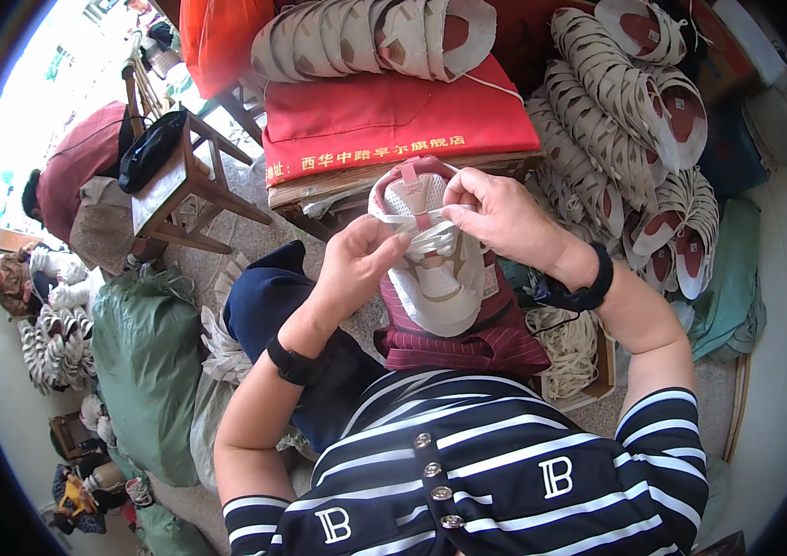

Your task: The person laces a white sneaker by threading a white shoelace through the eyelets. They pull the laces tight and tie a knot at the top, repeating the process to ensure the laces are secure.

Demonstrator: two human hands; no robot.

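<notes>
A white and beige sneaker (pixel 440 298) with a red collar lining rests toe toward me on a maroon striped cloth (pixel 495 347) over my lap. White shoelace (pixel 432 243) crosses its tongue. At the left side of the lacing, my left hand (pixel 356 258) pinches a length of the lace between thumb and fingers. My right hand (pixel 497 211) grips the lace at the right side, close to the collar, with its fingers pressed together. Both wrists wear black bands.
Ahead stands a wooden table with a red cover (pixel 393 116), bearing a row of nested shoe uppers (pixel 356 42). More stacked uppers (pixel 611 120) rise at the right, above a box of white laces (pixel 567 357). A wooden stool (pixel 185 190) and green sack (pixel 145 371) are left. Other people sit farther off.
</notes>
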